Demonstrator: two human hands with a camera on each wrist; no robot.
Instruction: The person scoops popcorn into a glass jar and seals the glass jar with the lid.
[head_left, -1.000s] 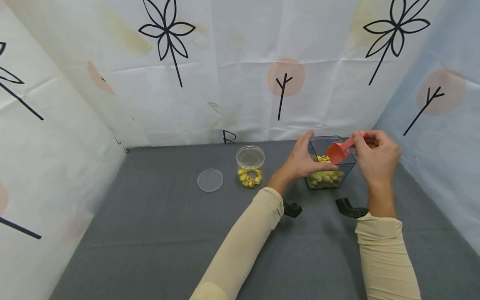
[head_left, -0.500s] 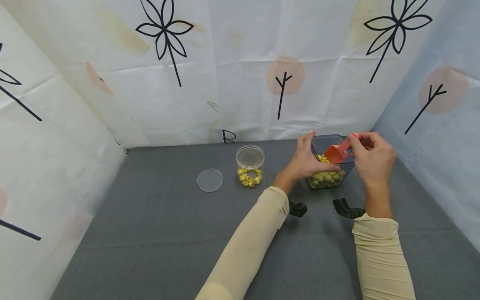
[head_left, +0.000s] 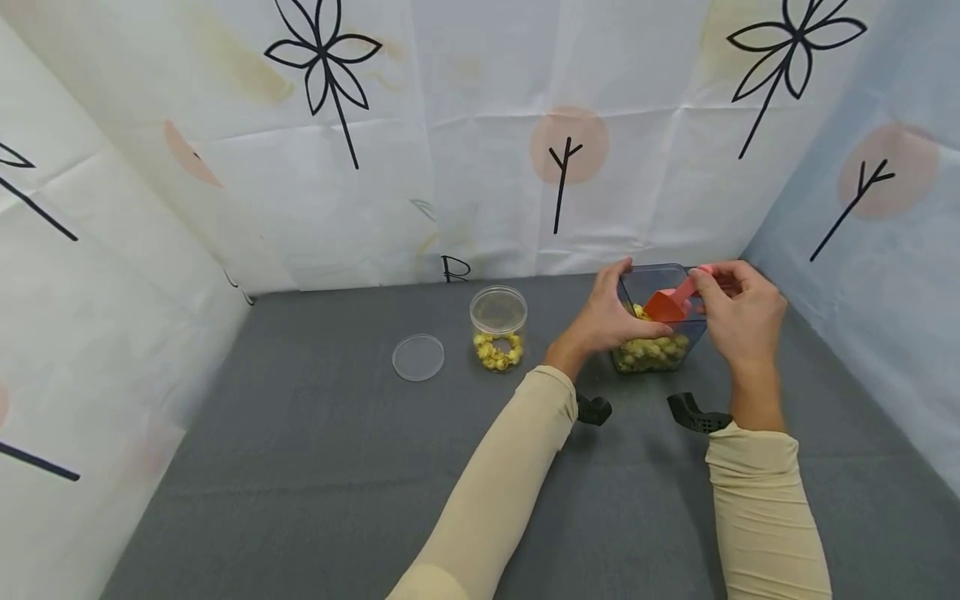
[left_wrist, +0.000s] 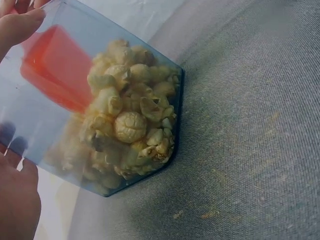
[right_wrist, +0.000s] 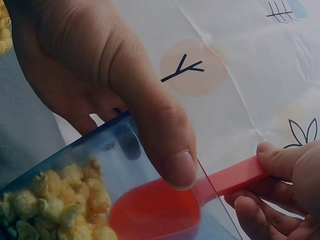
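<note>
My left hand (head_left: pixel 611 321) grips a clear bluish rectangular container (head_left: pixel 654 277) at its top, thumb along the near wall and fingers at the left side. Popcorn (head_left: pixel 651 354) fills its lower part. Between the thumb and fingers of my right hand (head_left: pixel 748 321) is the handle of a red scoop (head_left: pixel 666 307). The scoop's bowl is inside the container, its tip against the popcorn, as the left wrist view shows through the wall. In the right wrist view, the scoop's handle (right_wrist: pixel 237 177) reaches out over the rim.
Left of the container stands a clear round jar (head_left: pixel 498 312) with some popcorn (head_left: pixel 498 354) in it. A clear round lid (head_left: pixel 417 358) lies left of the jar on the grey tabletop (head_left: pixel 337 475). Patterned white cloth (head_left: pixel 480 142) walls the back and both sides.
My right hand has moved slightly left, taking the scoop lower into the container towards the popcorn. My left hand keeps its grip on the container; the jar and lid stay put.
</note>
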